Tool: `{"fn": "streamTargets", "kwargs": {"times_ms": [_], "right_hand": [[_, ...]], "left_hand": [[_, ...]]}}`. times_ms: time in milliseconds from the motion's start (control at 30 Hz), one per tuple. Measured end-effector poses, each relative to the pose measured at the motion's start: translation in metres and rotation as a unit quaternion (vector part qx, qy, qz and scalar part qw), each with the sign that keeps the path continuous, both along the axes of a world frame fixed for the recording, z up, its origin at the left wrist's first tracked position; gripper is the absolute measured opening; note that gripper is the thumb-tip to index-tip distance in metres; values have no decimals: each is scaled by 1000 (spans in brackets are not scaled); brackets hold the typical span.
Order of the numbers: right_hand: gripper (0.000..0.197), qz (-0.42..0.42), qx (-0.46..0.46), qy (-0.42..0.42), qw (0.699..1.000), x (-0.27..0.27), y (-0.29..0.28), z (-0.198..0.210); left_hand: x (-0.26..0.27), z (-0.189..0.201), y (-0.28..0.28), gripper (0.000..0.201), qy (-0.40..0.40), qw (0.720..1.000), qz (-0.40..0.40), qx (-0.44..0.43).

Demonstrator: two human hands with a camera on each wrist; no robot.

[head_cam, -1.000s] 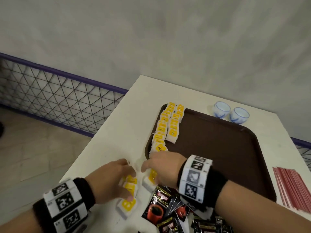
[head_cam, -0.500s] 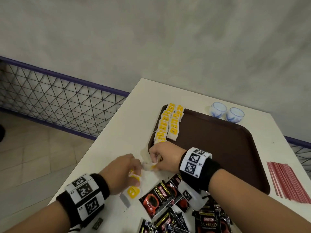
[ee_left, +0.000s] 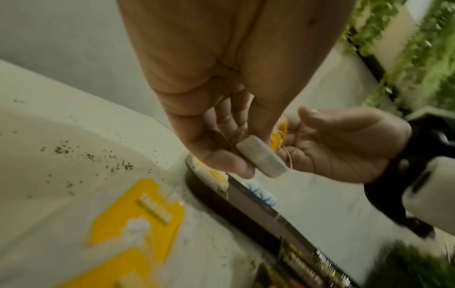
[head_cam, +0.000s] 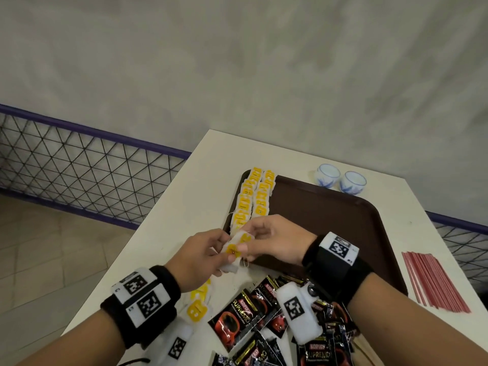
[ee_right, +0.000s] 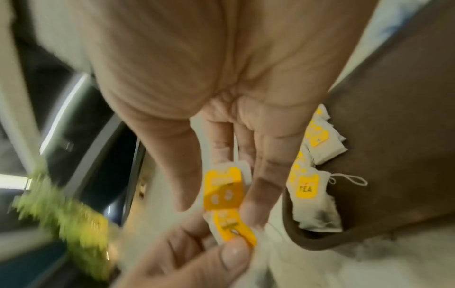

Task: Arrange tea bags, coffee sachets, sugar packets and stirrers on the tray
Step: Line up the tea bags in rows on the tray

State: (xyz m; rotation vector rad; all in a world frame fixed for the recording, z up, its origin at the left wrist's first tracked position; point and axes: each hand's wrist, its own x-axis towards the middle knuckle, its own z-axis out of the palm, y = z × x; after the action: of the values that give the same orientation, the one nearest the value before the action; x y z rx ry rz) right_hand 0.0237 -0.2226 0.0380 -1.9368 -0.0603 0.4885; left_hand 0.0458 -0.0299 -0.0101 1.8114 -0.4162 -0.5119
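Note:
Two rows of yellow-tagged tea bags (head_cam: 253, 194) line the left edge of the brown tray (head_cam: 330, 215). Above the tray's near-left corner my two hands meet. My left hand (head_cam: 227, 250) pinches a white tea bag (ee_left: 261, 157) between thumb and fingers. My right hand (head_cam: 247, 241) pinches a second tea bag by its yellow tag (ee_right: 222, 189), right against the left one. The two bags touch, and a thin string hangs below them. Loose tea bags (head_cam: 198, 307) lie on the table under my left wrist. Black and red coffee sachets (head_cam: 237, 315) are piled near the front.
Red stirrers (head_cam: 433, 278) lie in a bundle on the table right of the tray. Two small blue-and-white cups (head_cam: 326, 175) stand behind the tray's far edge. The white table (head_cam: 184, 207) ends at the left, with a mesh fence (head_cam: 79, 167) beyond.
Both hands have lifted off the table with tea bags and come together higher up, by the tray's near-left corner. The view has tilted down slightly.

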Motion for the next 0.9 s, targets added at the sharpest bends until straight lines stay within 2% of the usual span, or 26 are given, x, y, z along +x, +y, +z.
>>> {"fn": "streamTargets", "kwargs": {"times_ms": [100,300,533,667,733,800,900], "right_hand": [[19,-36,109,31,993,-3,-8,5],[8,-80,8,-82,993,0,-11,2],[4,-121,79,-76,987,-2,-24,4],[4,-180,99,-84,975,1,-36,7],[7,-227,73,-99,966,6,-46,5],[10,-256,5,-115,960,13,-57,1],[15,-251,-62,-88,962,25,-65,-11]], "left_hand": [[0,7,-2,13,70,995,0,-76],[-2,15,-7,20,88,986,-69,-120],[2,11,-7,35,101,987,-78,-100],[4,9,-5,29,64,991,-94,-76],[5,8,0,13,51,992,-99,-67],[5,5,6,8,45,993,-98,-51],[6,-1,13,3,37,996,-79,-33]]}}
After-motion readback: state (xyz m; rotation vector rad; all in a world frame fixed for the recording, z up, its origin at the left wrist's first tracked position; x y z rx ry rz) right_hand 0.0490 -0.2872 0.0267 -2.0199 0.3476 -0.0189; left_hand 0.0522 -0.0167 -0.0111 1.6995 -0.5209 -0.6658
